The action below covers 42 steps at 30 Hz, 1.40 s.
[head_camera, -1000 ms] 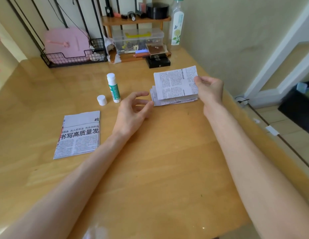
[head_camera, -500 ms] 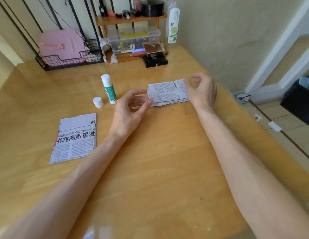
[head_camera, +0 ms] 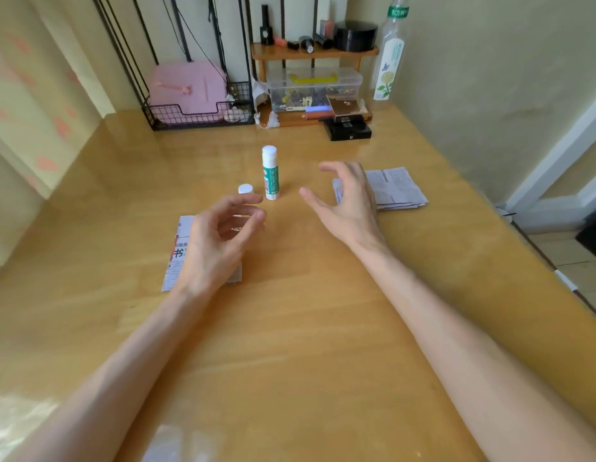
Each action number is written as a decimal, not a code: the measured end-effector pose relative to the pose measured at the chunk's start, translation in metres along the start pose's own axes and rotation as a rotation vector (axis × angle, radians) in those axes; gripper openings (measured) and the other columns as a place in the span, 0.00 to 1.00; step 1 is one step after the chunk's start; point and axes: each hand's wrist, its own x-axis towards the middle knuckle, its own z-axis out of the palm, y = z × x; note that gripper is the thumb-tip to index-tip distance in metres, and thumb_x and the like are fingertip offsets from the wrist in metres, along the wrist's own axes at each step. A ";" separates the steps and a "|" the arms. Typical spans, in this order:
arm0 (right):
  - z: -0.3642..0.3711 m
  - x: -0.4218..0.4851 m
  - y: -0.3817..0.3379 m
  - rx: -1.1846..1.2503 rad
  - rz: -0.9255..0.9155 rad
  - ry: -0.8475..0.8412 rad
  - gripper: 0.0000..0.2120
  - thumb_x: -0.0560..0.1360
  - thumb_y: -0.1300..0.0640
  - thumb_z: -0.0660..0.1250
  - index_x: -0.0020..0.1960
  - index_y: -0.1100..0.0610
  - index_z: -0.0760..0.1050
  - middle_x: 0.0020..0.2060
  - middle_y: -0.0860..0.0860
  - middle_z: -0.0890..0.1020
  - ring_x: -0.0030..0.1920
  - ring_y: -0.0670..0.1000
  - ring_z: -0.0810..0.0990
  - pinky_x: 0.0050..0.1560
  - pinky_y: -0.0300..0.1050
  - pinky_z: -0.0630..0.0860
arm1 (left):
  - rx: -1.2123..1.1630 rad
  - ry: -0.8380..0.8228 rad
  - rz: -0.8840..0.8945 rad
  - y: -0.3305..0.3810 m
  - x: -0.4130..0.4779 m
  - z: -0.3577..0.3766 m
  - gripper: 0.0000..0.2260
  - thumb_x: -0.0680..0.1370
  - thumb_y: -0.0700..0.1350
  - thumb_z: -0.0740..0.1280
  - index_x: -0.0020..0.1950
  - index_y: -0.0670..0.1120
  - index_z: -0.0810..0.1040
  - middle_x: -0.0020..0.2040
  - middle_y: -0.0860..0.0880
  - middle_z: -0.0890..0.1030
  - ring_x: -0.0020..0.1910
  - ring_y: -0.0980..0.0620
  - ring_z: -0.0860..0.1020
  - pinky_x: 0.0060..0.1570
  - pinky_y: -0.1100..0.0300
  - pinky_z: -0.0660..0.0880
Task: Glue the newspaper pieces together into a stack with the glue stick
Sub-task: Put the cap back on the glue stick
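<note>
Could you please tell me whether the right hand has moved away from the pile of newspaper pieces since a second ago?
Yes. The right hand has let go of the newspaper pieces and moved left towards the upright glue stick, open and empty.

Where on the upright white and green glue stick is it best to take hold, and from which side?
Probably around the green-labelled middle of the white and green glue stick, approached from the right, where the open right hand is nearest. It stands upright and uncapped, so the top should stay untouched; the small white cap stands at its left.
</note>
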 end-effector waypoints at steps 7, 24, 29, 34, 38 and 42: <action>0.050 0.003 -0.022 0.182 0.118 -0.156 0.28 0.75 0.46 0.79 0.71 0.51 0.75 0.67 0.45 0.79 0.61 0.44 0.80 0.61 0.46 0.79 | -0.021 0.046 0.005 -0.005 0.006 -0.012 0.09 0.82 0.44 0.71 0.62 0.45 0.82 0.52 0.47 0.86 0.46 0.51 0.87 0.48 0.54 0.82; 0.041 -0.016 -0.053 0.263 0.044 -0.314 0.11 0.83 0.51 0.70 0.63 0.54 0.79 0.50 0.45 0.88 0.49 0.38 0.85 0.47 0.29 0.72 | -0.103 0.065 -0.015 -0.003 0.010 -0.021 0.14 0.82 0.46 0.72 0.68 0.47 0.80 0.54 0.52 0.86 0.54 0.54 0.85 0.51 0.63 0.79; 0.020 -0.042 -0.055 0.338 -0.042 -0.410 0.09 0.84 0.56 0.69 0.64 0.55 0.79 0.49 0.46 0.87 0.50 0.42 0.86 0.50 0.33 0.75 | -0.121 0.020 -0.027 -0.001 0.007 -0.017 0.15 0.82 0.47 0.72 0.68 0.47 0.81 0.57 0.49 0.86 0.54 0.55 0.85 0.53 0.58 0.80; 0.018 -0.047 -0.052 0.356 -0.073 -0.430 0.06 0.83 0.59 0.69 0.60 0.54 0.80 0.45 0.45 0.86 0.46 0.43 0.86 0.48 0.33 0.74 | -0.114 0.024 -0.051 -0.002 0.002 -0.017 0.14 0.81 0.48 0.72 0.65 0.45 0.83 0.57 0.51 0.87 0.56 0.54 0.85 0.56 0.52 0.81; 0.020 -0.049 -0.049 0.353 -0.126 -0.451 0.07 0.84 0.58 0.68 0.62 0.56 0.80 0.47 0.53 0.86 0.47 0.49 0.84 0.48 0.35 0.75 | -0.123 0.020 -0.053 -0.002 0.002 -0.019 0.12 0.81 0.47 0.72 0.62 0.44 0.84 0.54 0.49 0.87 0.50 0.56 0.84 0.49 0.58 0.78; 0.021 -0.051 -0.047 0.372 -0.113 -0.470 0.08 0.85 0.58 0.67 0.63 0.57 0.79 0.48 0.54 0.85 0.48 0.50 0.84 0.49 0.36 0.76 | -0.140 0.014 -0.064 0.000 0.001 -0.018 0.10 0.81 0.44 0.71 0.61 0.42 0.84 0.52 0.46 0.87 0.40 0.59 0.81 0.42 0.64 0.77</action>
